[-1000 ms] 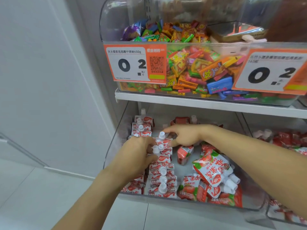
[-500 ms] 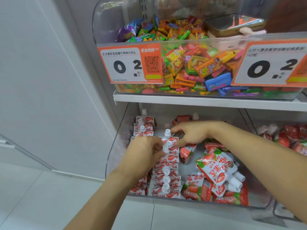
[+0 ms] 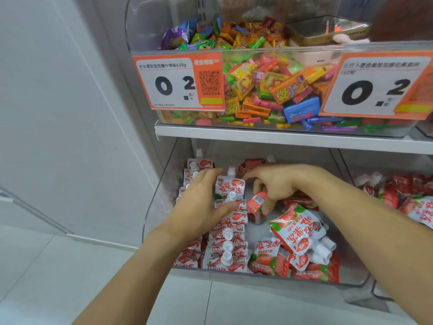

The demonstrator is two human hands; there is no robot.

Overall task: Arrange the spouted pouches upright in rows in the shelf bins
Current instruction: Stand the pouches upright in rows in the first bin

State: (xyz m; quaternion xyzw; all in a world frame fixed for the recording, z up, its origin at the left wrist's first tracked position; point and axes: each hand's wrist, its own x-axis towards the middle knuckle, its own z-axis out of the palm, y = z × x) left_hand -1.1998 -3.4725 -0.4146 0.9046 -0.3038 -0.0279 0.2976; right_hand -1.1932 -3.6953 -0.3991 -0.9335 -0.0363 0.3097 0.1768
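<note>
Left hand (image 3: 201,207): fingers are held straight and spread, laid flat against the upright rows (image 3: 226,245) at the left of the lower shelf bin (image 3: 152,214); nothing is gripped.
Back pouch (image 3: 230,187): stood upright at the head of the second row, cap up; it should be braced while the next is added.
Right hand (image 3: 278,186): a small red pouch (image 3: 256,205) is pinched between thumb and curled fingers, just beside the row.
Loose heap (image 3: 302,233): tumbled pouches at the bin's right are yet to be stood up.

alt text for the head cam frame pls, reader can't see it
Two bare hands work in a clear shelf bin of red-and-white spouted pouches: the left hand lies open against the upright rows, the right hand grips one pouch. More pouches lie jumbled at right.
</note>
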